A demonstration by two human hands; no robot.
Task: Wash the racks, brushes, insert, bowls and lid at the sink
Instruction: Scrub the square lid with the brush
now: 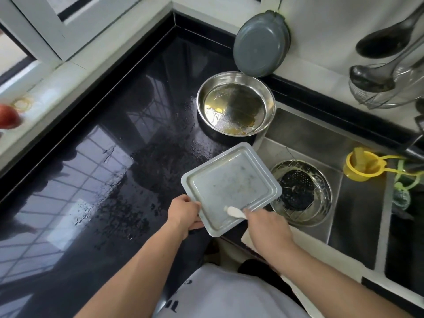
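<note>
Both our hands hold the square grey lid (230, 188) above the counter (91, 157) edge. Left hand (183, 212) fingers curl around its corner; right hand (266, 226) pinches a white brush (234, 212) against its smooth face.

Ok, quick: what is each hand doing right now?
Left hand: grips the lid by its near-left edge.
Right hand: holds a white brush against the lid's near edge.

Square grey lid (231, 187) tilted over counter edge – white brush (235, 212) touching its near rim.
</note>
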